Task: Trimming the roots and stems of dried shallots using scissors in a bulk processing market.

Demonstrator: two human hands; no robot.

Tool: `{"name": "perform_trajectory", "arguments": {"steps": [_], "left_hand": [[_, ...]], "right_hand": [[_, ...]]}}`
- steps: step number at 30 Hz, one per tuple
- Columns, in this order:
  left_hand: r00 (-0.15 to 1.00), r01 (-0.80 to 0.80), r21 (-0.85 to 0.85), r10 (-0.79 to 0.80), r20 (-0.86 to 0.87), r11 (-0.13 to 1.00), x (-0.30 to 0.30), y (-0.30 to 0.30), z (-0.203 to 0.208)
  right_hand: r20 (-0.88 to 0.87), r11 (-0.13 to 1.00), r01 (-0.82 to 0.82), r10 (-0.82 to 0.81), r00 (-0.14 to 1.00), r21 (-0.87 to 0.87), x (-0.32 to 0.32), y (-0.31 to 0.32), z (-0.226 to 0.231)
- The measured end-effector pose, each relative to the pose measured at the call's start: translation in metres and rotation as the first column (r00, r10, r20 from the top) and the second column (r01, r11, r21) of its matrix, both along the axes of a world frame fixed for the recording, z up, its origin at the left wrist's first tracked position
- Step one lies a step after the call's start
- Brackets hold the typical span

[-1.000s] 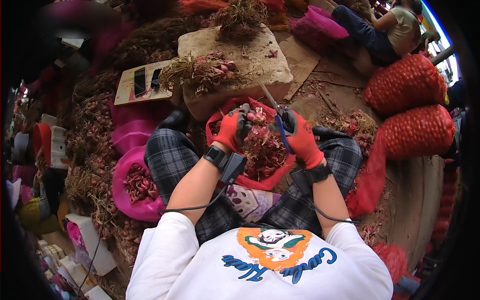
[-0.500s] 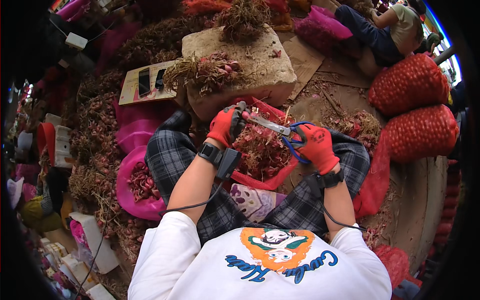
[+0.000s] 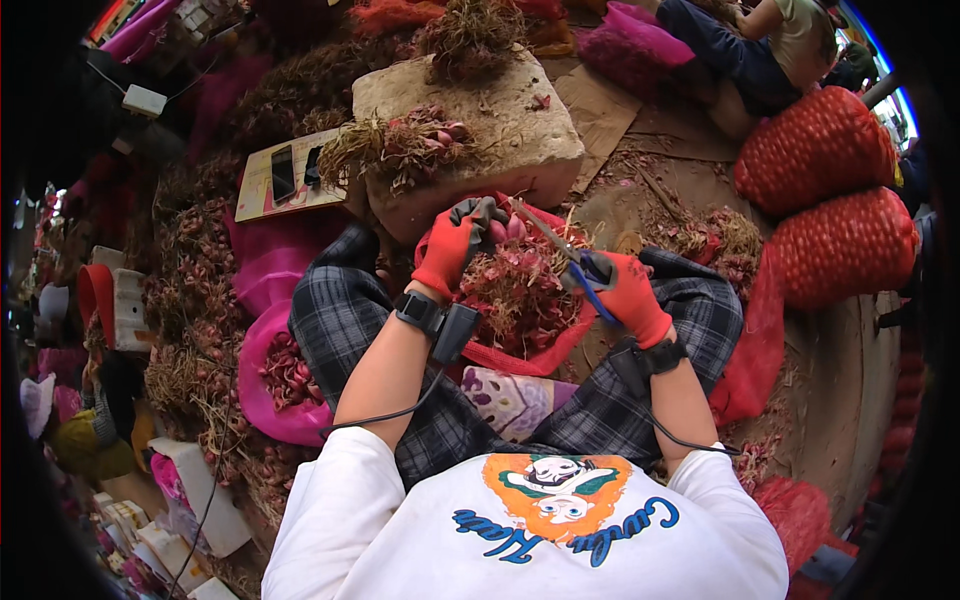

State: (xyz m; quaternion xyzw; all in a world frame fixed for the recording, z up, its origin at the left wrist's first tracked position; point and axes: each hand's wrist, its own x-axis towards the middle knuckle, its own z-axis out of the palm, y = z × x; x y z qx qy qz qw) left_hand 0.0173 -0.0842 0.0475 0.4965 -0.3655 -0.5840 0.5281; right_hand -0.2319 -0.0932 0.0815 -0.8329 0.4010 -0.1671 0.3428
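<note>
My left hand (image 3: 458, 243), in a red and grey glove, is closed on shallots (image 3: 513, 228) whose pink bulbs show beside its fingertips. In my right hand (image 3: 624, 294), gloved alike, is a pair of scissors (image 3: 545, 228) with blue handles. The fingers wrap the handles, and the blades slant up and leftward, their tips close to the bulbs. Beneath both hands, a red mesh bag (image 3: 520, 365) lies open between my legs, full of shallots and dry trimmings (image 3: 520, 300).
A worn foam block (image 3: 480, 130) ahead bears bunches of dried shallots (image 3: 410, 145). Left of it, a board (image 3: 260, 190) carries a phone (image 3: 284, 172). A pink bag of shallots (image 3: 262, 370) sits by my left knee. Full red sacks (image 3: 840, 245) stand right; another person (image 3: 750, 50) sits beyond.
The scissors have swung to a steeper upward slant, and their handles are closer together. More pink bulbs show at my left fingertips. The whole view has shifted slightly.
</note>
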Motion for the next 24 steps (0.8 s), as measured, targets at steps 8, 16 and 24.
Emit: {"name": "perform_trajectory", "arguments": {"steps": [8, 16, 24], "left_hand": [[0.956, 0.21, -0.602, -0.034, 0.29, 0.77, -0.012, -0.001, -0.021], [0.978, 0.11, -0.575, 0.015, 0.209, 0.811, -0.028, 0.009, -0.006], [0.992, 0.061, -0.323, -0.093, -0.084, 0.944, -0.038, 0.017, 0.006]], "right_hand": [[0.612, 0.669, -0.209, -0.451, 0.649, 0.714, 0.033, -0.011, -0.023], [0.549, 0.342, -0.459, -0.699, 0.459, 0.82, 0.045, -0.003, -0.025], [0.667, 0.75, -0.065, -0.541, 0.512, 0.659, 0.05, -0.01, -0.027]]}}
